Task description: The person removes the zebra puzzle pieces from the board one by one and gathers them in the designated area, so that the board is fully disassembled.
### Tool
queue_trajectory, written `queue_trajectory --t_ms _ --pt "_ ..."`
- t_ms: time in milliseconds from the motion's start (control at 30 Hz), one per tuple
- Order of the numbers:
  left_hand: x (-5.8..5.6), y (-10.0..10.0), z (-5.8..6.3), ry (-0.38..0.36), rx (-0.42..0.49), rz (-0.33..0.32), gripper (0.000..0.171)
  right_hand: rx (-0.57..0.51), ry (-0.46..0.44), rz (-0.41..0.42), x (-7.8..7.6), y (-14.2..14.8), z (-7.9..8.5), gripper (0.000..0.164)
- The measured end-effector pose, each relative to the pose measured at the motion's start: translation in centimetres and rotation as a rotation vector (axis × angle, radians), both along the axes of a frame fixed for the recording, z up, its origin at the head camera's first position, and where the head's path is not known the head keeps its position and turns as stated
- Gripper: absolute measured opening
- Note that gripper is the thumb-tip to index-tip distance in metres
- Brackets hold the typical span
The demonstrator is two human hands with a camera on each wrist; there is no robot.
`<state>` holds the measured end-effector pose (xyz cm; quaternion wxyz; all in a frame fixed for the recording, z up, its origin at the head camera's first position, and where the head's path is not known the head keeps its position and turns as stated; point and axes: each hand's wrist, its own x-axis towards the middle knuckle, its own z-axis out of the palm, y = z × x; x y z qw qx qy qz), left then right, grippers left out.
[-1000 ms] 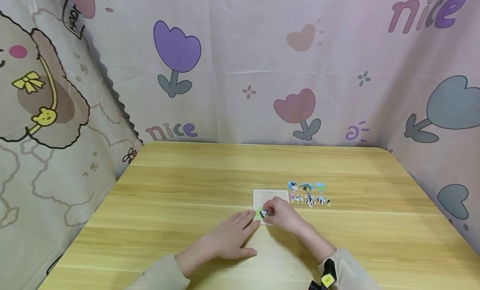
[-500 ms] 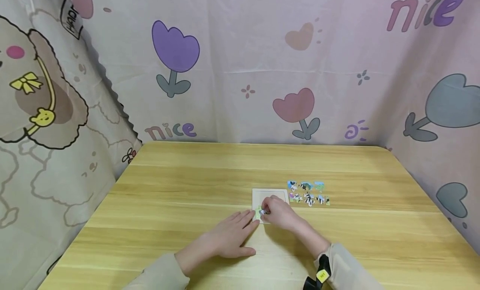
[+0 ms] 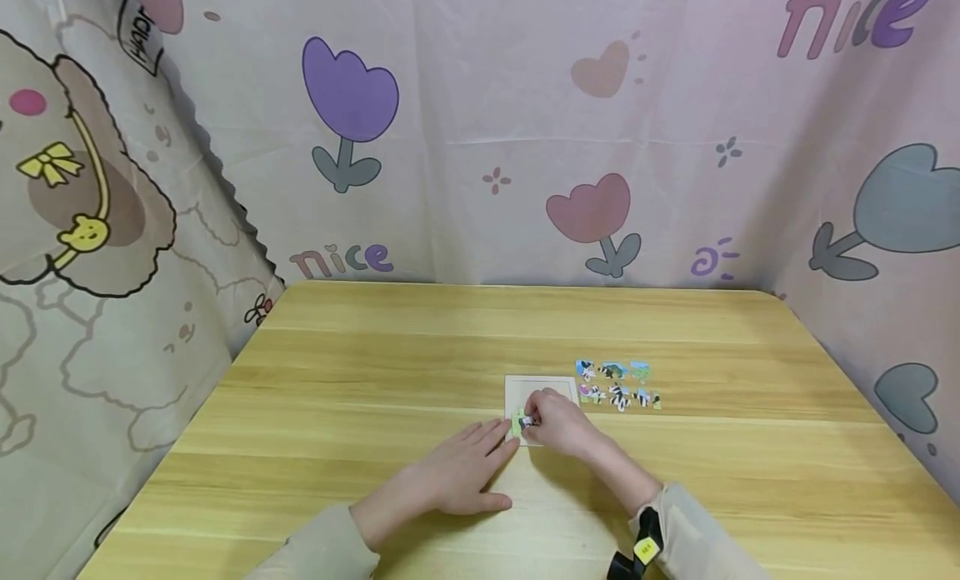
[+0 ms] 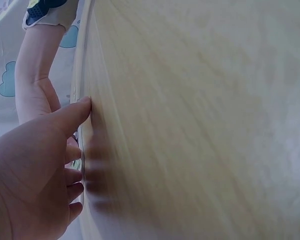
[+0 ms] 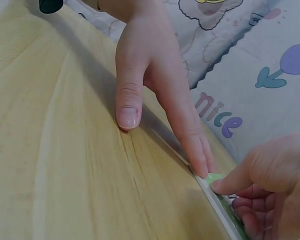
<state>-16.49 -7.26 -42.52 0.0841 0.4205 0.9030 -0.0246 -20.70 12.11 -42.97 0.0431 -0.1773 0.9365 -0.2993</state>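
Note:
My left hand (image 3: 465,472) lies spread with straight fingers on the table, its fingertips at the left edge of a white puzzle tray (image 3: 517,387). A green puzzle piece with a black-and-white figure (image 3: 519,423) is in the tray's near left corner. Over that corner my right hand (image 3: 558,423) has curled fingers and pinches a puzzle piece, mostly hidden by the hand. In the right wrist view, the right thumb (image 5: 235,181) presses by the green piece (image 5: 215,177), close to the left hand's fingertips (image 5: 202,170). The left wrist view shows the left thumb (image 4: 72,116) held apart from the fingers.
Several loose puzzle pieces lie in two rows right of the tray, among them a blue-and-green piece (image 3: 640,370) and a black-and-white striped one (image 3: 619,397). The wooden table (image 3: 375,355) reaches back to a printed curtain (image 3: 465,105). A black wrist strap (image 3: 647,534) circles the right sleeve.
My right hand has shifted slightly left over the tray's near left corner, and the figure on the puzzle piece is now more covered. The left hand stays in place.

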Motion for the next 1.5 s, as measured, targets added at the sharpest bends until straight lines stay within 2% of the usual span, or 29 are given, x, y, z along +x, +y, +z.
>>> queue_trajectory --t_ms 200,500,1067,1333,1500 --pt "0.0 0.0 0.0 -0.014 0.007 0.008 0.078 -0.038 -0.006 -0.024 0.2 0.1 -0.3 0.021" --pt "-0.1 -0.1 -0.1 0.012 0.002 -0.001 0.078 -0.181 -0.044 -0.033 0.4 0.1 -0.6 0.016" --pt "-0.2 -0.1 0.0 -0.001 0.023 -0.013 0.075 -0.279 -0.07 -0.047 0.7 0.5 -0.9 0.016" --pt "-0.2 -0.1 0.0 -0.003 0.012 -0.007 0.076 -0.352 -0.099 -0.11 0.7 1.0 -0.9 0.015" --pt "-0.2 -0.1 0.0 -0.014 0.017 -0.003 0.076 -0.414 -0.09 -0.166 0.4 2.4 -0.6 0.016"
